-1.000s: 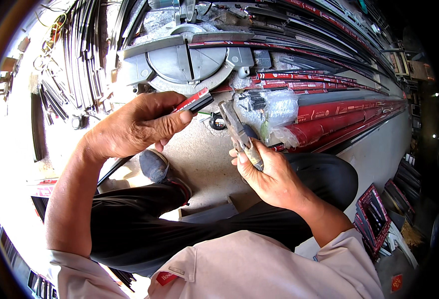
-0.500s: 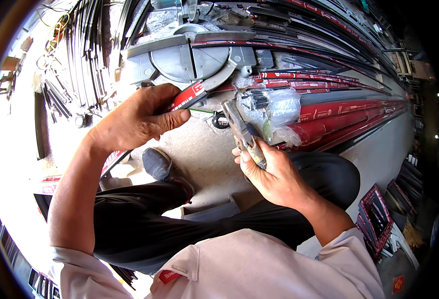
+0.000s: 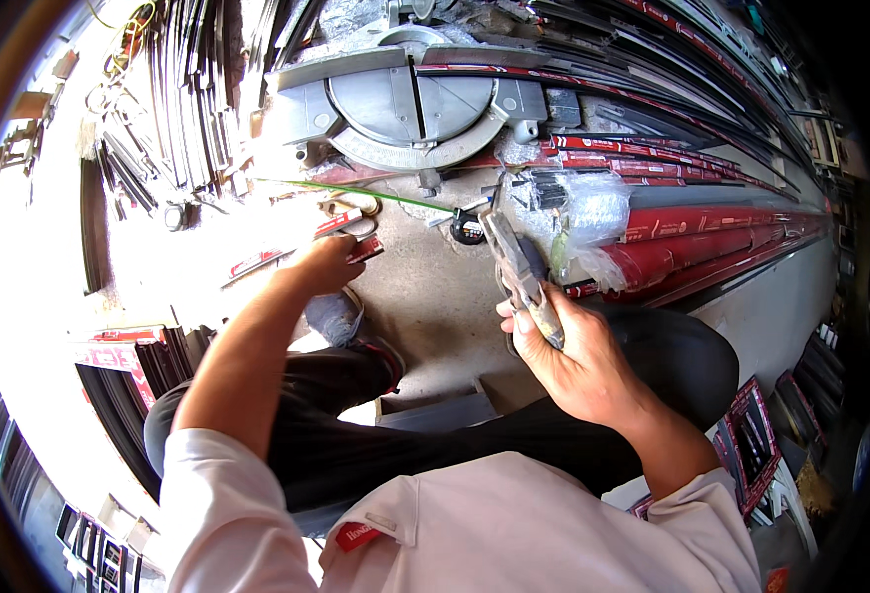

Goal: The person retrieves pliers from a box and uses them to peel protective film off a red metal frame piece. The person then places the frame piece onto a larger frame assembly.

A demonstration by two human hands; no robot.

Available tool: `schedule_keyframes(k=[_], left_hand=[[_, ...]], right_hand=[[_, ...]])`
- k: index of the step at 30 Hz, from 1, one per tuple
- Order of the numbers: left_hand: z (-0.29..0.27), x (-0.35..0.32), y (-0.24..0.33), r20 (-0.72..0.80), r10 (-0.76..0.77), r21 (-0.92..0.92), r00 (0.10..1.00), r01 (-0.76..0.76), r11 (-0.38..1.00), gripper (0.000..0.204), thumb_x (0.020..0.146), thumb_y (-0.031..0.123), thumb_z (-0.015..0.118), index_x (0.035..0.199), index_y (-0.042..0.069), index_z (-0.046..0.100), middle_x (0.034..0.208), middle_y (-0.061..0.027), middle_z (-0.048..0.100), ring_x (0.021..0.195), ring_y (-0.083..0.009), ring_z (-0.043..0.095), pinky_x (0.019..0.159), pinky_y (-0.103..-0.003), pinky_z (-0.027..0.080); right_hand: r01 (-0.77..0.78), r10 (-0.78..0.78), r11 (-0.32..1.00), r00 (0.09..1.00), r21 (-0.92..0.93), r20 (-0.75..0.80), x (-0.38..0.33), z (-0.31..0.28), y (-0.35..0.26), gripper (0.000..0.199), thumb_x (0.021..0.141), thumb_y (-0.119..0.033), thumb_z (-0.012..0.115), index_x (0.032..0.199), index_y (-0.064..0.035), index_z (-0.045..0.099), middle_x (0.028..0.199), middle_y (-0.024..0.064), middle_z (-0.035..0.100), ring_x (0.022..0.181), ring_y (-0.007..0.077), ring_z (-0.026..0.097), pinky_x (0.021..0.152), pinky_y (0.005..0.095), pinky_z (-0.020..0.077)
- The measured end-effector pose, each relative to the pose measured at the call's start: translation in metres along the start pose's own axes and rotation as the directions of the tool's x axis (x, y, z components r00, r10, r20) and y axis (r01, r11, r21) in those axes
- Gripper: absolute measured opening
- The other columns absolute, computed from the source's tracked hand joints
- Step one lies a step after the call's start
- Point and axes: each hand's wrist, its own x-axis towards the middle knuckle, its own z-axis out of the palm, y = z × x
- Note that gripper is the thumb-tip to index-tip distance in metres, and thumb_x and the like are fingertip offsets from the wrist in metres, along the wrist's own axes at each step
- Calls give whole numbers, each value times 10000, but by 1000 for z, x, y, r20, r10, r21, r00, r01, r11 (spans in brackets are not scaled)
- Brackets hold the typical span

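Low over the floor beside my left shoe, my left hand is closed on a short red-and-black profile piece, whose end sticks out past the fingers. Another short red-labelled piece lies just beyond that hand. My right hand grips worn metal pliers, jaws pointing up and away, above my right knee. Past the pliers' tip sits a black tape measure, its green blade drawn out to the left along the floor.
A grey mitre saw base stands ahead. Long dark profiles and red-wrapped bundles fill the right side, with clear plastic wrap at their ends. Dark strips lie far left; stacked frames stand near left.
My left hand has come down from near the saw base to the floor, carrying the profile piece. My right hand still holds the pliers in much the same pose. The view has shifted slightly.
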Motion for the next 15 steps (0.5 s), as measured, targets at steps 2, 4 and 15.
schedule_keyframes(k=[2,4,15], left_hand=[[37,17,-14,-73,-34,4,997,34,999,344,939,333,706,1130,49,670,1074,-231,720,1065,-416,683,932,-502,529],[44,23,6,-81,-54,-24,995,52,998,376,932,352,712,1141,44,667,1078,-231,718,1064,-421,682,909,-500,529],[22,41,-15,-549,-286,-225,786,190,956,392,958,287,649,1250,26,628,1263,-226,634,1204,-395,615,1009,-484,509]], right_hand=[[-14,14,1000,1000,17,-6,2,2,0,392,1075,-252,606,1302,67,575,896,167,702,796,245,698,759,361,548],[-48,49,998,999,47,-18,0,3,7,378,1074,-241,610,1294,64,583,907,162,710,808,223,702,767,353,552],[-189,187,977,982,101,33,8,7,4,389,1087,-209,576,1380,45,551,1122,148,716,993,197,711,864,344,566]])
